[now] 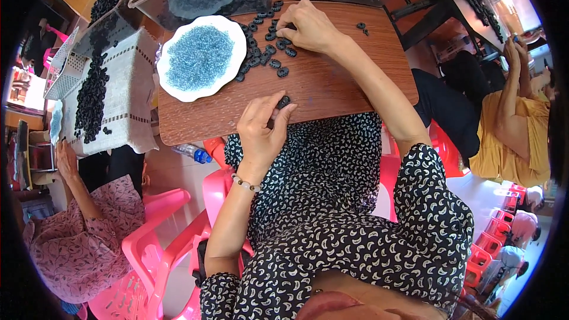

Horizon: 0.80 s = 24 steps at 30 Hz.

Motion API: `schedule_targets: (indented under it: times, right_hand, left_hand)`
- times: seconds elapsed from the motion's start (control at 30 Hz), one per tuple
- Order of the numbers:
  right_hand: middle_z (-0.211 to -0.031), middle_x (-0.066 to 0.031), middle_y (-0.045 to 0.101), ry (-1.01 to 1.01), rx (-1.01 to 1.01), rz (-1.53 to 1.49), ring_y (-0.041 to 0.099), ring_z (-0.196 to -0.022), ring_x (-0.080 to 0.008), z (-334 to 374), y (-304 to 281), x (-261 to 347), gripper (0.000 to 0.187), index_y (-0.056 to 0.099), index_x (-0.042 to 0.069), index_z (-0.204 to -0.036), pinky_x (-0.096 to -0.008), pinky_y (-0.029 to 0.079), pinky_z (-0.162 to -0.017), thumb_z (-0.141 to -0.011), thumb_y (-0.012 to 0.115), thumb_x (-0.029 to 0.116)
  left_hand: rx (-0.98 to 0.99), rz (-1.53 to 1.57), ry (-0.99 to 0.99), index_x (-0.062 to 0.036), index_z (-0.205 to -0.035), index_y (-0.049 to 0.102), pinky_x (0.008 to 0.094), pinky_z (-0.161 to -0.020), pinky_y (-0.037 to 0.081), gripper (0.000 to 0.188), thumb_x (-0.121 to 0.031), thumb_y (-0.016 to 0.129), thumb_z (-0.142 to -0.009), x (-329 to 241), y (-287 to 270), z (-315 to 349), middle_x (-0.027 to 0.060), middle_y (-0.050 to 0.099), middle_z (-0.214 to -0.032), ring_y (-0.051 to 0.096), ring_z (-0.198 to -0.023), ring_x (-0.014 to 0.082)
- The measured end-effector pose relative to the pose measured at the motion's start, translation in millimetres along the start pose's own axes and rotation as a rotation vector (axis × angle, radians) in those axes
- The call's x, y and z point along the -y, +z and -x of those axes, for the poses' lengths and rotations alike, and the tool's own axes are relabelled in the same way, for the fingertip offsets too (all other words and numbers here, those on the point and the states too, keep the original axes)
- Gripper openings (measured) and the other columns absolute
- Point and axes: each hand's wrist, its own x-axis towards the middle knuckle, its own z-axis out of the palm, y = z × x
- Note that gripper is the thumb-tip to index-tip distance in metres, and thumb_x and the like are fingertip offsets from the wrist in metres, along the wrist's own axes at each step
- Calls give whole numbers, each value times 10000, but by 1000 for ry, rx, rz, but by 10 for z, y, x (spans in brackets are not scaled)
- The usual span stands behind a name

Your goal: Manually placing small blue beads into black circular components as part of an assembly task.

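Observation:
My left hand (264,121) pinches a small black oval plastic part (284,102) between thumb and fingers, just above the near half of the brown wood-grain table (338,92). Farther off, my right hand (311,26) has its fingers curled and closed at the edge of a loose heap of similar black parts (255,53). What those fingertips hold, if anything, is hidden. Left of the heap stands a white scalloped plate (236,73), filled with tiny clear bluish pieces (198,56) too small to name.
Clear plastic bins (207,0) with black parts line the table's far edge. One stray black part (361,25) lies at the right. On the left, a cloth-covered table (127,92) bears more black parts beside a person in pink. Pink chairs (151,243) and a bottle (195,153) are below.

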Motion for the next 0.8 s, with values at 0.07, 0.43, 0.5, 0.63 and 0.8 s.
schedule_targets:
  times: [0.07,0.43,0.5,0.63,0.8]
  right_hand:
    - [-1002,-93,708,47,46,9,574,-1044,-297,-25,8,11,172,782,87,-952,-448,498,-927,-862,766,232]
    - [-951,-156,748,111,187,-49,682,-989,-343,-142,-79,136,176,768,54,-960,-473,545,-868,-827,760,169]
    - [-934,-153,747,90,137,-106,695,-937,-323,-109,-23,76,180,757,44,-959,-457,550,-840,-831,755,170]
    - [-807,-91,727,98,-53,-319,682,-707,-181,78,-140,153,201,727,0,-958,-322,537,-699,-883,742,185]
    - [-876,-46,743,200,104,-864,664,-812,-77,536,-289,466,256,737,-23,-1010,-255,529,-714,-908,743,212]
  left_hand:
    - [1,4,0,-15,-1058,740,299,-627,528,279,-71,826,-798,1,5,0,104,713,-888,641,-669,185]
    - [-8,14,13,-12,-1059,738,296,-618,524,279,-64,822,-798,16,17,12,101,709,-884,639,-674,184]
    - [-5,13,18,-17,-1074,745,275,-611,509,291,-58,828,-797,36,28,18,93,707,-894,623,-665,154]
    - [10,9,18,-18,-1088,750,251,-605,493,299,-47,829,-801,24,23,0,84,705,-905,604,-656,125]
    - [-6,36,-24,-16,-1096,747,247,-622,494,296,-28,815,-809,30,2,11,78,707,-918,597,-674,117]
